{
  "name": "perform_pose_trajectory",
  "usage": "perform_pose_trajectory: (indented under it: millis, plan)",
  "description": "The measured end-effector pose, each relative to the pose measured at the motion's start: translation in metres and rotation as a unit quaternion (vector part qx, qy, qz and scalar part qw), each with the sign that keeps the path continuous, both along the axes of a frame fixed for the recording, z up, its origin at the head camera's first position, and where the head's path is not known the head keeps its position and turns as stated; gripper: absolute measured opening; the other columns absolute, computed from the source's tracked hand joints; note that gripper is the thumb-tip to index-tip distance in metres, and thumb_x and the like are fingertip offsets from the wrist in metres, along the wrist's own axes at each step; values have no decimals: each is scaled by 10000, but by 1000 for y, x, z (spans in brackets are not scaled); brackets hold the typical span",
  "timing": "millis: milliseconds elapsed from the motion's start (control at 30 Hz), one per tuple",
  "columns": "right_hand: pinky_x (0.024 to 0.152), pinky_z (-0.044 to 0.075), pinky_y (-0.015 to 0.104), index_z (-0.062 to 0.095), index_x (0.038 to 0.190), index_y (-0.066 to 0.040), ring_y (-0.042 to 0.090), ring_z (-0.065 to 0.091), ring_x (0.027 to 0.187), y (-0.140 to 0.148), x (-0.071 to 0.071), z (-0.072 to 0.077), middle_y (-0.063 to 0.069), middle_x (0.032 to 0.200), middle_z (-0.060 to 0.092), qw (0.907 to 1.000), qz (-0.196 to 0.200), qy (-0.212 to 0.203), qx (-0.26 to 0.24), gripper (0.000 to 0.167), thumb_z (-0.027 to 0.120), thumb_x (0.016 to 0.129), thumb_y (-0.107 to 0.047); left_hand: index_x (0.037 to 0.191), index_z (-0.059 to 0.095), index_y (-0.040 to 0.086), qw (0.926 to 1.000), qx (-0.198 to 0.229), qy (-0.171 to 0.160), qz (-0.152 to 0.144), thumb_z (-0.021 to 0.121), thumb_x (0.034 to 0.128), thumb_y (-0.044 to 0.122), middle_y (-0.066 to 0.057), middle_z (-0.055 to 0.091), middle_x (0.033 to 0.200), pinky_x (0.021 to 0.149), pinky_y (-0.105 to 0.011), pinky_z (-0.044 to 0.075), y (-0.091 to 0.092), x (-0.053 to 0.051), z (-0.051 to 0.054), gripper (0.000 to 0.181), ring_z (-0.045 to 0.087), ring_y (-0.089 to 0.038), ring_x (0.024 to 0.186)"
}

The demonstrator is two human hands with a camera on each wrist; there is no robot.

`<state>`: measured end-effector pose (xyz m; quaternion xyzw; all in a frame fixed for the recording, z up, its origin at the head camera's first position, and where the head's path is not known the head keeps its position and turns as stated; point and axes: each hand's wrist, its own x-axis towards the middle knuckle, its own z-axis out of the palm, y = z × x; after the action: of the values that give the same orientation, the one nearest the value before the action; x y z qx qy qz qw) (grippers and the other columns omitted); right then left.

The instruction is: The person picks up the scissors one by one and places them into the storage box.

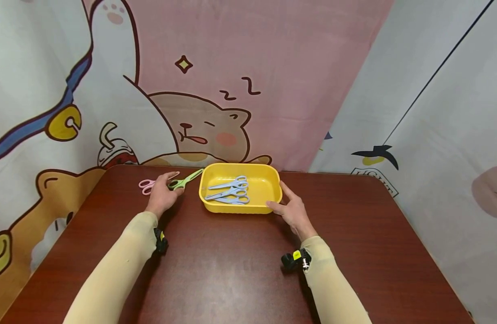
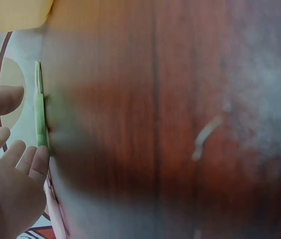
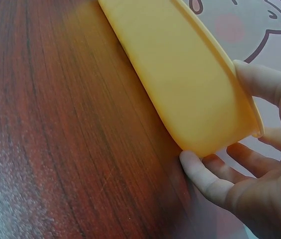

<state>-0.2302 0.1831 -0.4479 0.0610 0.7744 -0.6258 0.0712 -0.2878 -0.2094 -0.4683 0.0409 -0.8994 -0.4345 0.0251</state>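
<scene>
Over on the left of the counter (image 1: 240,261), the green scissors (image 1: 185,182) lie on a slant, blades aimed far right, handles toward the near left. The person's left hand (image 1: 162,194) is loosely spread at those handles, thumb apart, gripping nothing. The pink scissors (image 1: 150,183), partly hidden by it, have their handles to the left. The right hand (image 1: 293,213) grips the right end of the yellow tray (image 1: 262,189), where pale-blue scissors (image 1: 230,192) point left, lengthwise with it.
</scene>
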Motion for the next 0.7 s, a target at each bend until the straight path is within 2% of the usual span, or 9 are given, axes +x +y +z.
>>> perform_pose_trajectory:
  millis: [233,700]
  plan:
    - [949,559,441,277,1648,-230,207,720,970,1,0,-1,118,1688,254,9999,62,26,-111,930,811,898,-104,1485,524,26,9995,-184,242,18,707,958,100,-256,430,1536,1155,-599,322,-1,-3,-3,562,426,-448,1388]
    - [908,580,358,288,1646,-246,185,710,959,0,0,-1,101,1686,262,10000,-23,-59,-3,925,812,896,-109,1505,505,20,9992,-373,129,31,671,967,68,-277,392,1566,1192,-589,271,3,-8,-5,566,335,-445,1467]
